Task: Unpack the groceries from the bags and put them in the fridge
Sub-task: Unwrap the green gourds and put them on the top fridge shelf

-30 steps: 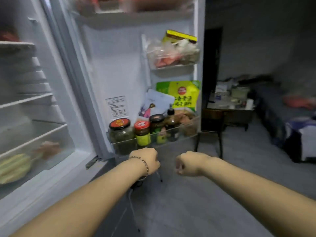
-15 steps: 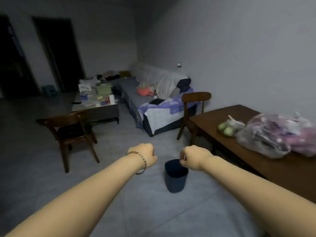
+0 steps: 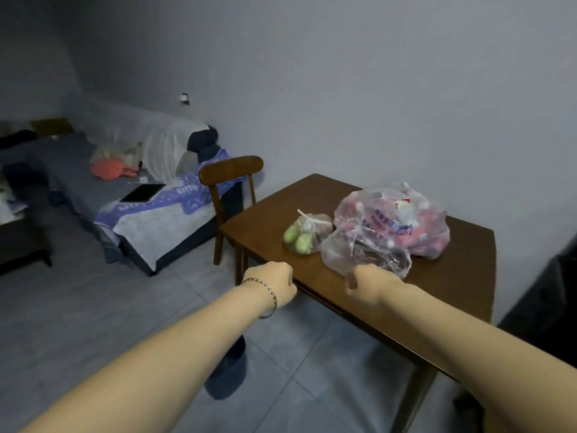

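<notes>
Closer now than a moment ago, the tabletop (image 3: 462, 276) fills the right. The left hand (image 3: 271, 284) hangs at its edge, fingers curled on nothing. Past the green-produce bag (image 3: 304, 235), the right hand (image 3: 368, 284), likewise curled and empty, is just beside the clear bag (image 3: 365, 251), with the pink bag (image 3: 406, 220) behind.

Domestic living room, dimly lit. Left of frame: long grey sofa (image 3: 71, 170) draped with a blue-and-white patterned cloth (image 3: 162, 210), a flat dark tablet (image 3: 143, 193) lying on it. Centre: brown wooden chair with curved back (image 3: 231, 171). Right: dark brown wooden dining table (image 3: 452, 276) carrying clear plastic grocery bags (image 3: 393, 220). Grey tiled floor (image 3: 93, 307), plain grey painted wall (image 3: 374, 89).
</notes>
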Tool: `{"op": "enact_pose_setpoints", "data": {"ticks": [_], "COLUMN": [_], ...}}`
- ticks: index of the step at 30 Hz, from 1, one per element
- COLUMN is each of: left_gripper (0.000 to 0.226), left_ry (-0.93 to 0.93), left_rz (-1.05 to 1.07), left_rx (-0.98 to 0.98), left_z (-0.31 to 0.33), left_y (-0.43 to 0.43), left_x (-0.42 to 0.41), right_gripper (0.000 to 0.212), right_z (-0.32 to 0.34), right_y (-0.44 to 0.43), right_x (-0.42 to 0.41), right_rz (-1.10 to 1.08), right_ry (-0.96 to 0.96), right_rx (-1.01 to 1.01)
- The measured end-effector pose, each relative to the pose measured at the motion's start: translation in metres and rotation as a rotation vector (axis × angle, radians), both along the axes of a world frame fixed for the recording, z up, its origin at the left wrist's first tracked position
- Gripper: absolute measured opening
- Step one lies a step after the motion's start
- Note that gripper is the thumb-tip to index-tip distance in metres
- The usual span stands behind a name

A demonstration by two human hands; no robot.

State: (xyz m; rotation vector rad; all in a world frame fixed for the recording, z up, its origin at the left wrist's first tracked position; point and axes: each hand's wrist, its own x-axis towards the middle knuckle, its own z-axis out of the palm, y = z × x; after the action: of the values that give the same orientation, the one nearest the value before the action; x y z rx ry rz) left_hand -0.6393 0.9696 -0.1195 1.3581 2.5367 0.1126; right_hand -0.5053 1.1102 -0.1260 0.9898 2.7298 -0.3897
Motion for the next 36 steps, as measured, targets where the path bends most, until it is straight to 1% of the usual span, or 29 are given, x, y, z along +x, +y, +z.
{"op": "enact_pose_setpoints", "data": {"ticks": [2,4,6,7,8,10,13,16,22,24,25,27,29,32,34,36], "left_gripper": [0.024,0.023,0.024,0.025,0.025,0.025,0.025,0.022,0.014,0.015,0.016,0.018,0.020,0.025,0.030,0.031], "left_ry": [0.003,-0.013,-0.012,-0.014,-0.025,-0.059,-0.119,-0.127,-0.151,-0.164,-0.179,-0.241,-0.301,-0.351,-0.400,-0.418], "left_rz": [-0.055,-0.095,-0.122,-0.126,-0.129,-0.123,-0.108,-0.085,-0.025,-0.025,-0.032,-0.058,-0.106,-0.228,-0.298,-0.385], "left_rx": [-0.010,-0.024,-0.041,-0.043,-0.041,-0.034,-0.026,-0.021,0.056,0.082,0.098,0.117,0.117,0.095,0.063,0.026], "left_z": [-0.005,-0.010,-0.016,-0.019,-0.022,-0.028,-0.045,-0.062,-0.094,-0.103,-0.106,-0.117,-0.128,-0.144,-0.153,-0.163], "left_y": [0.036,0.067,0.099,0.117,0.134,0.162,0.200,0.235,0.313,0.335,0.341,0.354,0.365,0.387,0.396,0.407], "left_x": [-0.031,-0.060,-0.089,-0.104,-0.119,-0.143,-0.180,-0.214,-0.274,-0.291,-0.296,-0.307,-0.315,-0.325,-0.328,-0.329], "right_gripper": [0.027,0.017,0.028,0.030,0.027,0.018,0.022,0.024,0.016,0.021,0.025,0.034,0.035,0.025,0.021,0.016], "right_z": [-0.006,-0.011,-0.017,-0.020,-0.023,-0.029,-0.047,-0.067,-0.122,-0.139,-0.146,-0.157,-0.165,-0.173,-0.173,-0.170], "right_y": [0.032,0.060,0.086,0.100,0.113,0.136,0.168,0.197,0.278,0.302,0.308,0.317,0.319,0.326,0.328,0.331], "right_x": [-0.024,-0.046,-0.071,-0.085,-0.098,-0.123,-0.161,-0.198,-0.279,-0.301,-0.308,-0.322,-0.327,-0.332,-0.331,-0.330], "right_rz": [-0.059,-0.122,-0.180,-0.208,-0.229,-0.247,-0.273,-0.291,-0.383,-0.376,-0.329,-0.255,-0.260,-0.311,-0.323,-0.368], "right_ry": [0.001,0.008,0.028,0.031,0.036,0.010,0.008,0.056,0.174,0.161,0.127,0.060,0.054,0.118,0.185,0.255], "right_rx": [0.006,0.001,-0.012,-0.024,-0.043,-0.073,-0.054,-0.074,-0.226,-0.246,-0.247,-0.248,-0.253,-0.218,-0.201,-0.211]}}
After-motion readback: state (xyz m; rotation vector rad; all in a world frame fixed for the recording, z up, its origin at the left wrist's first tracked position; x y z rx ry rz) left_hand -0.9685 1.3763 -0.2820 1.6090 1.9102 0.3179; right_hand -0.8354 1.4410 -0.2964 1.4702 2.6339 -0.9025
